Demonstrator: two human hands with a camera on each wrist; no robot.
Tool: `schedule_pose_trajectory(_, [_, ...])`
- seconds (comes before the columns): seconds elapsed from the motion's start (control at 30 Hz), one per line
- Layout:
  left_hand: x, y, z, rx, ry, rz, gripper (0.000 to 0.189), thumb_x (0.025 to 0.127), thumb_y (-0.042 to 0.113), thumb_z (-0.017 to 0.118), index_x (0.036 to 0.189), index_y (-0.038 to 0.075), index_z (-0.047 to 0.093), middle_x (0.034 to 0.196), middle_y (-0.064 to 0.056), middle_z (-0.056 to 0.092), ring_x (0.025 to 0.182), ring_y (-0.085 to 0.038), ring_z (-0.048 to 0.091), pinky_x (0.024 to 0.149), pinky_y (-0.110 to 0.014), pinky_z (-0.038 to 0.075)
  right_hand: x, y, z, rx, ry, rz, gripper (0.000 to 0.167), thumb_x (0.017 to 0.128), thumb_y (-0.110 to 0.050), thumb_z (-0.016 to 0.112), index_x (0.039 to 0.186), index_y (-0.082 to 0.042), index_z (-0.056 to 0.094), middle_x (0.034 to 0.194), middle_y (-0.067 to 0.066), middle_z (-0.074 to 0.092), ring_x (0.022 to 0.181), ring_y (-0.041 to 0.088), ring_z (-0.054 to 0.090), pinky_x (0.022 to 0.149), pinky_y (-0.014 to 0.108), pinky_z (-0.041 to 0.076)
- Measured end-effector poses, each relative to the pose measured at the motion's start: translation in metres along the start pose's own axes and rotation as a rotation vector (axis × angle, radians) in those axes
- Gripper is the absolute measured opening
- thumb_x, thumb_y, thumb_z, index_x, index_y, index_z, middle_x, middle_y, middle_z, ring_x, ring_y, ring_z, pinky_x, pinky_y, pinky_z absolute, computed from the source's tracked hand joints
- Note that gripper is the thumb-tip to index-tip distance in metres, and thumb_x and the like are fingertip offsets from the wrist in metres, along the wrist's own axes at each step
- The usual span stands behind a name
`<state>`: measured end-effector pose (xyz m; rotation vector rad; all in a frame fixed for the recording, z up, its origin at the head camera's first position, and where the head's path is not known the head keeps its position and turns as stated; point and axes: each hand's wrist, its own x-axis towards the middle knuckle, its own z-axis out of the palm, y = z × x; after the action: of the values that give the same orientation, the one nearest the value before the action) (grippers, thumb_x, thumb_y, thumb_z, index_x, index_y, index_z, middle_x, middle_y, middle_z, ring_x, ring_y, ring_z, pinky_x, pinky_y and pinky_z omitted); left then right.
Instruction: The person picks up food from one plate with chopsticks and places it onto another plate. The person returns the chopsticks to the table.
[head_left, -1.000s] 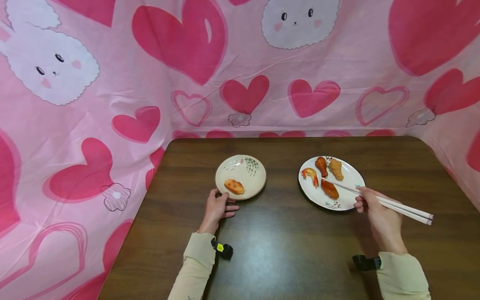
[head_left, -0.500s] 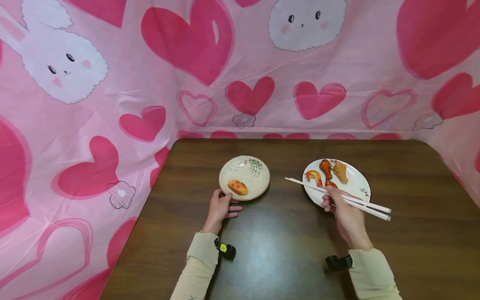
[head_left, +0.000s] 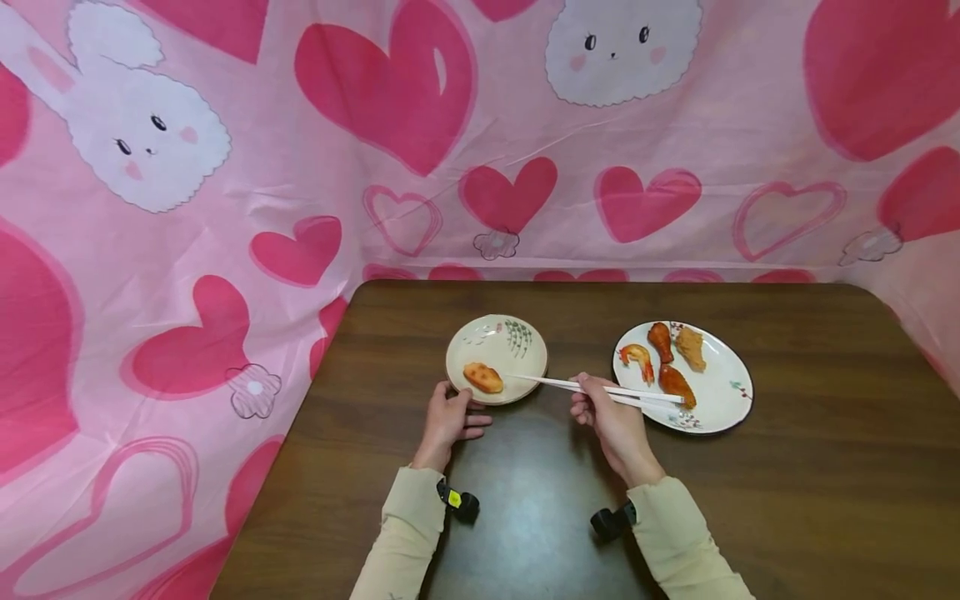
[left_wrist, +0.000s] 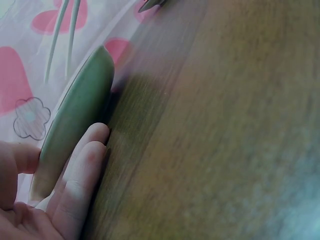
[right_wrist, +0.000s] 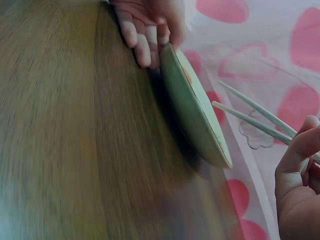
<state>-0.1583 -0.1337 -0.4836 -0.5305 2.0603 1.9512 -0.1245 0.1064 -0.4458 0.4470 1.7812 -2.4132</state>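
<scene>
My left hand [head_left: 444, 425] holds the near rim of a small cream plate [head_left: 517, 375] with a green plant pattern, thumb on the edge and other fingers low beside it. Toward the plate's near left lies an oval, orange-brown piece of food [head_left: 483, 377] with darker spots. My right hand [head_left: 611, 425] grips a pair of white chopsticks [head_left: 553, 382], whose tips point left over the small plate, close to the food. Nothing is visible between the tips; in the right wrist view the chopsticks [right_wrist: 260, 112] stand slightly apart above the plate.
Right of my right hand stands a white oval plate [head_left: 718, 383] with a shrimp [head_left: 637, 361], a drumstick [head_left: 661, 341], a fried chicken piece [head_left: 690, 348] and a glossy brown chicken wing [head_left: 677, 386]. A pink heart-patterned cloth [head_left: 420, 108] hangs behind the brown table [head_left: 540, 517].
My right hand has carried the chopsticks left, from over the oval plate to the small plate. The chicken wing remains on the oval plate. My left hand keeps its hold on the rim.
</scene>
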Motion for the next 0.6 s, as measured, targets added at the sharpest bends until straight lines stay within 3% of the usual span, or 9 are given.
schedule_pose_trajectory(0.2, [0.000,-0.001,0.001,0.004,0.001,0.000,0.041,0.101,0.023,0.044,0.138,0.008,0.032,0.106,-0.019,0.070,0.072,-0.021,0.074,0.062,-0.036,0.061,0.009,0.009,0.015,0.031,-0.007,0.006,0.027,0.099,-0.015,0.049,0.111,0.008,0.057,0.068,-0.003,0.060,0.056,0.006,0.057,0.054,0.016,0.049])
schedule_pose_trajectory(0.6, [0.000,-0.002,0.001,-0.005,0.006,0.007,0.039,0.100,0.023,0.045,0.135,0.008,0.034,0.103,-0.018,0.071,0.071,-0.021,0.073,0.060,-0.035,0.061,0.023,0.017,0.030,0.032,-0.006,0.065,0.023,0.098,-0.017,0.053,0.108,0.004,0.057,0.068,-0.004,0.059,0.056,0.005,0.057,0.054,0.015,0.048])
